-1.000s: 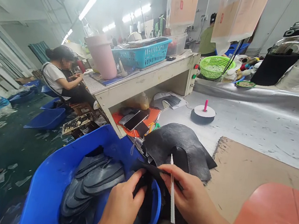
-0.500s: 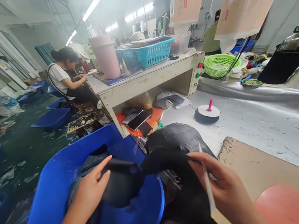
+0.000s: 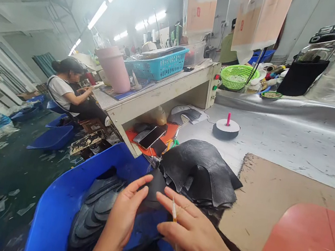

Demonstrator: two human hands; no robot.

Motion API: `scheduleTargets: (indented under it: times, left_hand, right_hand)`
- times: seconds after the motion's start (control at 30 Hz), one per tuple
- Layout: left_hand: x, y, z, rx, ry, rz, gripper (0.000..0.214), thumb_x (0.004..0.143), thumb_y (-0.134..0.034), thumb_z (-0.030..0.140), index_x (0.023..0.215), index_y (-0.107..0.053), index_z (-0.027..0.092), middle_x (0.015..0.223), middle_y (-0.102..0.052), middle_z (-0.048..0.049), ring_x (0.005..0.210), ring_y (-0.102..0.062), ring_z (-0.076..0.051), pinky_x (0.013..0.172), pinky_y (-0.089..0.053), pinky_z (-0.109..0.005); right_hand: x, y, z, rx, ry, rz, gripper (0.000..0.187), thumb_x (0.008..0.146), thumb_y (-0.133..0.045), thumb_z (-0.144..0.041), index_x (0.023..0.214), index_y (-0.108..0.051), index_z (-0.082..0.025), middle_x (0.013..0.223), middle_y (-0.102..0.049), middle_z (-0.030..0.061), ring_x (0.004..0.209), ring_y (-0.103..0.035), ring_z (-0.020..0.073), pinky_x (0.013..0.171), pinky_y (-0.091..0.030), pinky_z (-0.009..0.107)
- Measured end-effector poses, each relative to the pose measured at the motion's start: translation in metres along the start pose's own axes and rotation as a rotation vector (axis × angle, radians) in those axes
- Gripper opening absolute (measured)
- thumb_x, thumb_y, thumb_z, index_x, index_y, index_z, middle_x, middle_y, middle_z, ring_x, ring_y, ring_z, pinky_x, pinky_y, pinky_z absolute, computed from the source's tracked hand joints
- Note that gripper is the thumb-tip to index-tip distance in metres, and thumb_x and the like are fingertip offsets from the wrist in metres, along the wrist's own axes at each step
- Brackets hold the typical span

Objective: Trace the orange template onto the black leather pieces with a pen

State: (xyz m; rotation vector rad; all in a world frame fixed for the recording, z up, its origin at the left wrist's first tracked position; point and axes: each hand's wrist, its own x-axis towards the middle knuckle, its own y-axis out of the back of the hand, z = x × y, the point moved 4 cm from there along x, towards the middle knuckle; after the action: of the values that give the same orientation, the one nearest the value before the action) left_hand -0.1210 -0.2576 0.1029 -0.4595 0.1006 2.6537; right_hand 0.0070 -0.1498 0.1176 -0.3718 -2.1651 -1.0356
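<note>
My left hand (image 3: pixel 125 208) pinches a black leather piece (image 3: pixel 155 187) between thumb and fingers, above the blue bin (image 3: pixel 52 205). Close by on its right is my right hand (image 3: pixel 193 231), with a thin white pen (image 3: pixel 174 211) tucked between the fingers. The right fingertips are at the piece's edge; whether they grip it I cannot tell. Inside the bin, a row of overlapping black pieces (image 3: pixel 95 209) leans along the left side. Beyond my hands lies a stack of curved black leather pieces (image 3: pixel 208 166) with small punched holes along the edge.
Cardboard (image 3: pixel 252 190) covers part of the silver table (image 3: pixel 280 135), under a red curved template (image 3: pixel 297 231). A black tape roll (image 3: pixel 226 128) stands farther back. Scissors (image 3: pixel 171 144) and a phone (image 3: pixel 152 137) lie by the shelf. A co-worker (image 3: pixel 68 88) sits at the left.
My hands have come together over the bin. The large black piece that hung from my right hand no longer shows there, and the stack on the table is more visible.
</note>
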Motion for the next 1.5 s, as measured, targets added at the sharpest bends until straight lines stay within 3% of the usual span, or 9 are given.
scheduleTargets:
  times: [0.13,0.23,0.37,0.6,0.77,0.93,1.07,1.3,1.5]
  left_hand:
    - [-0.009,-0.010,-0.003,0.038,0.047,-0.134,0.036,0.062,-0.074,0.038,0.091,-0.073,0.016,0.085,-0.074,-0.0079,0.079,-0.066,-0.020,0.074,-0.051,-0.028]
    - [-0.016,-0.011,0.001,0.106,0.037,-0.157,0.034,0.065,-0.072,0.036,0.093,-0.073,0.018,0.091,-0.074,-0.0070,0.084,-0.065,-0.019,0.079,-0.049,-0.027]
    - [-0.022,-0.013,0.003,0.122,0.072,-0.186,0.042,0.067,-0.070,0.041,0.104,-0.070,0.019,0.093,-0.074,-0.0068,0.082,-0.066,-0.018,0.076,-0.050,-0.027]
    - [-0.023,-0.019,0.004,0.207,0.138,-0.329,0.064,0.064,-0.072,0.050,0.119,-0.062,0.019,0.098,-0.073,-0.0093,0.090,-0.067,-0.023,0.081,-0.051,-0.033]
    - [-0.023,-0.018,0.012,0.365,-0.070,-0.425,0.075,0.067,-0.059,0.068,0.123,-0.058,0.018,0.117,-0.066,-0.0105,0.107,-0.060,-0.028,0.092,-0.046,-0.037]
    - [-0.014,-0.022,0.012,0.604,-0.153,-0.258,0.046,0.077,-0.056,0.053,0.102,-0.070,0.017,0.092,-0.073,-0.0052,0.087,-0.064,-0.024,0.079,-0.049,-0.033]
    - [-0.007,-0.022,0.015,0.596,-0.178,-0.144,0.047,0.078,-0.053,0.054,0.100,-0.070,0.015,0.086,-0.073,-0.0048,0.082,-0.064,-0.024,0.073,-0.050,-0.031]
    - [-0.005,-0.022,0.018,0.607,-0.182,-0.152,0.049,0.078,-0.053,0.055,0.100,-0.070,0.014,0.086,-0.072,-0.0065,0.081,-0.063,-0.024,0.071,-0.050,-0.032]
    - [0.003,-0.004,0.026,0.656,-0.176,-0.014,0.052,0.074,-0.053,0.059,0.097,-0.070,0.015,0.078,-0.072,-0.0040,0.076,-0.064,-0.024,0.067,-0.050,-0.031]
  right_hand:
    - [-0.006,0.003,0.016,-0.077,-0.101,0.101,0.019,0.088,-0.045,-0.008,0.090,-0.062,-0.017,0.121,-0.061,0.0119,0.119,-0.052,0.0215,0.097,-0.047,0.040]
    - [-0.006,0.009,0.024,-0.028,-0.216,0.136,0.018,0.091,-0.043,-0.013,0.092,-0.061,-0.018,0.100,-0.069,0.0077,0.089,-0.065,0.0152,0.079,-0.055,0.029]
    - [-0.002,0.013,0.028,0.044,-0.311,0.163,0.020,0.091,-0.040,-0.013,0.086,-0.059,-0.019,0.079,-0.067,0.0030,0.071,-0.063,0.0131,0.063,-0.052,0.023]
    - [-0.002,0.018,0.036,0.152,-0.460,0.120,0.018,0.086,-0.046,-0.010,0.082,-0.060,-0.020,0.075,-0.066,-0.0011,0.069,-0.062,0.0117,0.061,-0.048,0.019]
    - [-0.002,0.019,0.040,0.176,-0.470,0.118,0.015,0.087,-0.047,-0.013,0.084,-0.060,-0.020,0.076,-0.066,-0.0014,0.069,-0.062,0.0116,0.061,-0.047,0.020]
    - [0.001,0.023,0.034,0.058,-0.373,0.157,0.012,0.091,-0.048,-0.017,0.092,-0.060,-0.019,0.084,-0.067,0.0017,0.075,-0.062,0.0134,0.066,-0.049,0.023]
    - [0.002,0.029,0.019,-0.160,-0.217,0.200,0.010,0.091,-0.053,-0.024,0.095,-0.058,-0.017,0.091,-0.064,0.0064,0.081,-0.059,0.0160,0.071,-0.049,0.028]
    - [-0.002,0.005,0.031,-0.443,-0.282,-0.035,0.021,0.072,-0.076,-0.020,0.078,-0.055,-0.019,0.072,-0.056,0.0010,0.064,-0.050,0.0175,0.057,-0.040,0.029]
    - [-0.021,0.009,0.037,-0.232,-0.213,-0.242,0.019,0.076,-0.064,-0.006,0.066,-0.057,-0.020,0.068,-0.057,-0.0018,0.063,-0.051,0.0135,0.056,-0.039,0.024]
